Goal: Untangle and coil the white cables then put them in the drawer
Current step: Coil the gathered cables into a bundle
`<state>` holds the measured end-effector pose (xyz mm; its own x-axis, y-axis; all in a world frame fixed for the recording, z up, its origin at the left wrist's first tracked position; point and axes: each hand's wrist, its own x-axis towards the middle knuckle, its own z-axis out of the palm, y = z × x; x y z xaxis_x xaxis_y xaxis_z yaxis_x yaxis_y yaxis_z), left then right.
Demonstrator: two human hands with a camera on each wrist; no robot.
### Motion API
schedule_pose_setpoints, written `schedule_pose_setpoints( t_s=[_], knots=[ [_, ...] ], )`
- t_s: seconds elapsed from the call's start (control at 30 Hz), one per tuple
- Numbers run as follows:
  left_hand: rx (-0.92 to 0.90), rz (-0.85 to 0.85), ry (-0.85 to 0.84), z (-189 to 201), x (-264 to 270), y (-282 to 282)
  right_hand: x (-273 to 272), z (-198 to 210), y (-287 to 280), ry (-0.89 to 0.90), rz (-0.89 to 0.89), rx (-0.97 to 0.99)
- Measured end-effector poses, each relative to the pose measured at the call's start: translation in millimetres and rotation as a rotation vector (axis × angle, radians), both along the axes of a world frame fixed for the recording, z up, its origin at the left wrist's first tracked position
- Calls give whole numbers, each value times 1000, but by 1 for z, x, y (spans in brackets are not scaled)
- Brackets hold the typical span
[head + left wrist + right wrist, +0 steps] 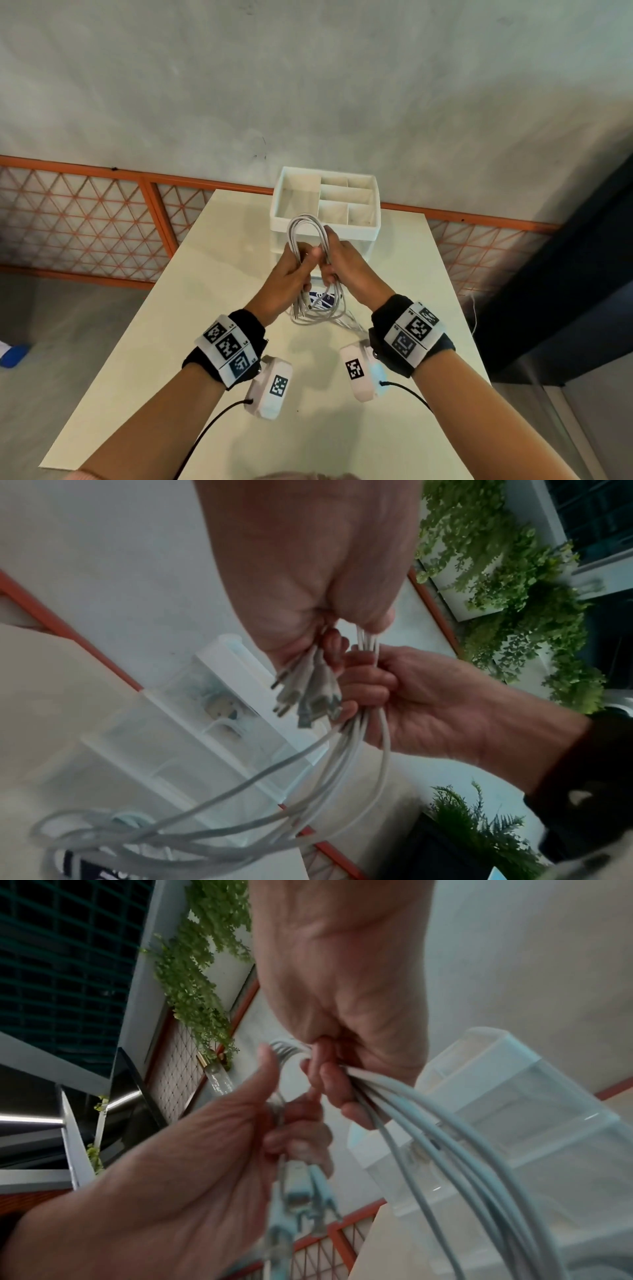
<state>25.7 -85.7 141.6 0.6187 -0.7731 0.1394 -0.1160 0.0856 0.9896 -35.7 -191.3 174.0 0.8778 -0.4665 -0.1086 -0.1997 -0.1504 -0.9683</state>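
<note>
Mid-coil, judging by the loops: white cables [306, 236] gathered into a long loop held in the air just in front of the drawer organizer [325, 205], above the table [137, 342] on its near side. Left hand [291, 274] curled round the strands, thumb raised against the loop; right hand [346, 263] likewise wrapped round the strands on the other side, fingers pressed together, hands almost touching. Connector plugs [308, 696] bunched and hanging out below the left fist, seen from the left wrist view. Slack tails [318, 315] trailing down from the hands onto the table, nearer the person than the organizer, lying over a dark blue printed item [322, 296] there.

Long axis of the loop roughly upright, rounded end pointing up and toward the organizer, loose ends and plugs pointing down toward the table.

To do this step well, probably: keep one fist as the fixed anchor with plugs even, feed slack up with the other in same-size turns, lay each turn beside the last without twisting, and keep the grip firm enough that earlier turns do not spring open. Loop size best matched to the organizer's clear lower drawer [171, 737], which cannot be told open or closed
</note>
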Motion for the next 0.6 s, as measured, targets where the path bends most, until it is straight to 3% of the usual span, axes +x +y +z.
schedule_pose_setpoints(
  t_s=[0.13,0.33,0.47,0.53,0.6],
  knots=[
    [-17,-12,-101,-1,-1,-3,4,-6,2,46,46,-43],
    [11,-30,-45,1,-2,-4,-3,-8,-4,89,71,20],
    [120,-28,-72,1,1,-5,-9,12,-15,-41,-31,-173],
    [186,-41,-85,1,4,-4,-11,29,-24,-95,83,-108],
    [212,-71,-84,2,5,-3,-13,39,-31,12,277,-316]
  ],
)
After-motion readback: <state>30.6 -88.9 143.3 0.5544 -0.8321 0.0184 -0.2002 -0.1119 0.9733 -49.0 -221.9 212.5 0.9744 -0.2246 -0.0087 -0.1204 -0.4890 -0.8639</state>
